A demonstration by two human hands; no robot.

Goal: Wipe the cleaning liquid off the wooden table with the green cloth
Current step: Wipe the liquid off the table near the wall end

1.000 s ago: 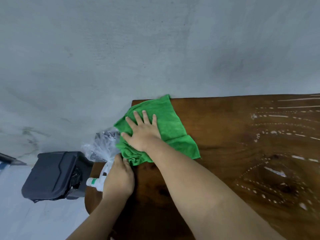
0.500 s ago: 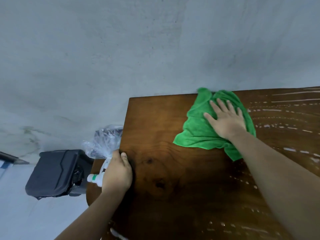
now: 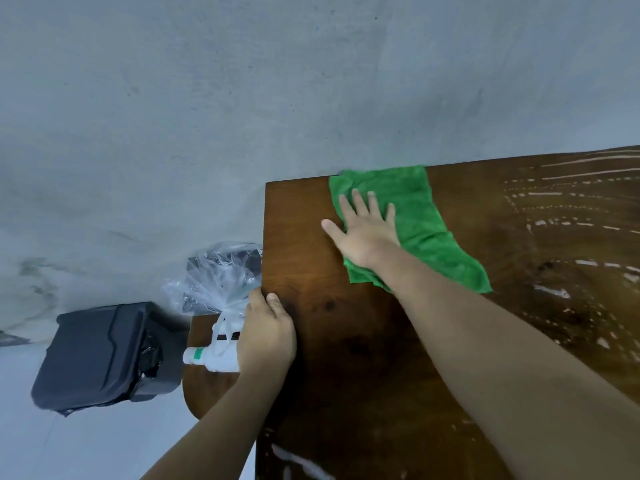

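The green cloth (image 3: 419, 223) lies flat near the far left corner of the dark wooden table (image 3: 346, 358). My right hand (image 3: 363, 230) presses down on the cloth with straight, spread fingers; the thumb touches bare wood. My left hand (image 3: 266, 334) curls over the table's left edge and grips it. White streaks and dots of cleaning liquid (image 3: 554, 292) cover the right part of the table, and a few streaks (image 3: 298, 462) show near the front edge.
Left of the table, a lower wooden surface (image 3: 207, 393) carries a white bottle (image 3: 211, 358) lying on its side and a clear plastic bag (image 3: 218, 275). A black bin (image 3: 100, 351) stands on the grey floor further left. A grey wall is behind.
My right hand slid the cloth back to the left along the far edge, after sweeping it right half a second before. The left hand stayed on the table edge.
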